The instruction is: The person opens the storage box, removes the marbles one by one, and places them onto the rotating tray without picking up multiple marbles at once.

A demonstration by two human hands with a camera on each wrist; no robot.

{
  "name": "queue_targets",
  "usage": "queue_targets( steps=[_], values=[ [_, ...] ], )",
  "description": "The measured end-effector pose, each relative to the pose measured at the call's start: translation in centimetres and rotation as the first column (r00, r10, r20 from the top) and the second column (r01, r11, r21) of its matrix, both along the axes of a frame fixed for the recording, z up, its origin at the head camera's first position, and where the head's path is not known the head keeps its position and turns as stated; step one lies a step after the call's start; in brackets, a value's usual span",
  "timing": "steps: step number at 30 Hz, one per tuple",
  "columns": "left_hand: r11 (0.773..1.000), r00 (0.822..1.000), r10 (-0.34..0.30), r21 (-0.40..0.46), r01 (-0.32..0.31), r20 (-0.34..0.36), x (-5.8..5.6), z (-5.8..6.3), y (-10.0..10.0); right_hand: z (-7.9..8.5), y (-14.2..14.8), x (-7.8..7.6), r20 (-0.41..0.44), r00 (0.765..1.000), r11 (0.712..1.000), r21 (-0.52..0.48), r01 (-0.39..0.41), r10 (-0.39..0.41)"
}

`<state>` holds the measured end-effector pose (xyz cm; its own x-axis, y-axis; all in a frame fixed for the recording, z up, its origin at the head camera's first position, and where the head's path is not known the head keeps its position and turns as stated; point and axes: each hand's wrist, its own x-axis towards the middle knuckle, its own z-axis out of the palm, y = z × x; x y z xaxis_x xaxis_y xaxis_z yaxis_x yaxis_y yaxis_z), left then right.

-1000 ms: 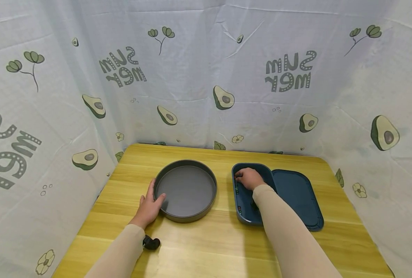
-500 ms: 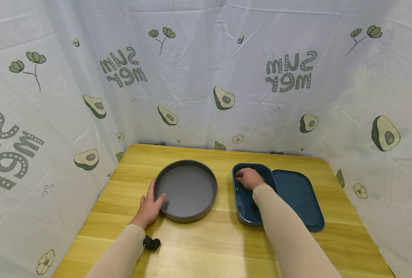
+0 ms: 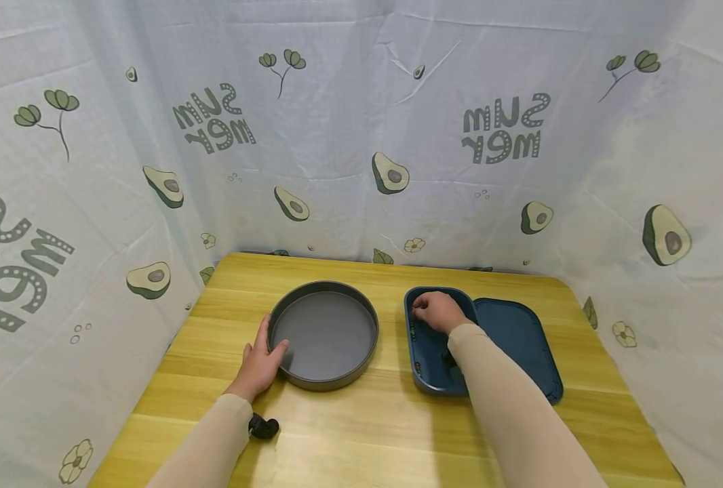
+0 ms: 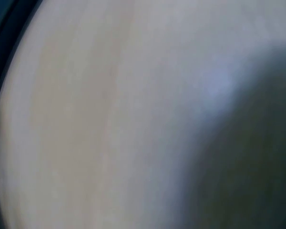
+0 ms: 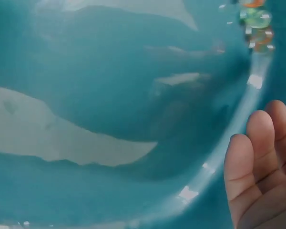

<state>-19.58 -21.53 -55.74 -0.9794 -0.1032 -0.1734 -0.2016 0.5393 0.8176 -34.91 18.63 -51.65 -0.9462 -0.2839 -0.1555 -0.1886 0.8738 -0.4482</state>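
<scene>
Sleeves, beige, two: left sleeve and right sleeve, both crossing the near part of a yellow wood-grain table. Device, small, black, at the left wrist. Left hand: well opened, fingers extended and thumb spread wide, touching the near left side of a round grey pan, fingers along the outer wall, thumb over the rim. Box, blue, rounded corners, right of the pan and apart from it, open at the top. Beads, small, translucent green and orange, in a line along the inside of the box's left wall. Right hand: inside the box toward the far left corner, fingers bent, tips drawn close together beside that wall; whether a bead sits between them cannot be told. Panel, flat, blue, directly right of the box. Curtain, white, avocado and "summer" print, behind the table.
</scene>
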Motion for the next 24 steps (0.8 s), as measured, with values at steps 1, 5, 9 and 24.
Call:
queue_targets(
  steps=[1,5,9,24],
  values=[
    [1.000,1.000,-0.001,0.001,0.001,-0.002,0.0,0.0,0.0,0.2,0.0,0.1,0.001,1.000,1.000,-0.012,0.003,-0.003],
    [1.000,1.000,-0.001,0.001,0.001,-0.007,0.0,0.1,0.0,1.0,0.1,0.5,-0.008,1.000,0.999,-0.041,0.007,-0.008],
    [1.000,1.000,0.000,0.001,0.000,-0.008,-0.1,0.1,0.0,2.0,-0.1,0.8,-0.017,1.000,0.996,-0.088,0.011,-0.013],
    [1.000,1.000,-0.009,0.008,0.009,-0.007,-0.2,-0.4,-0.2,4.8,-4.4,2.6,-0.077,0.991,0.972,-0.203,-0.122,0.108]
  ],
)
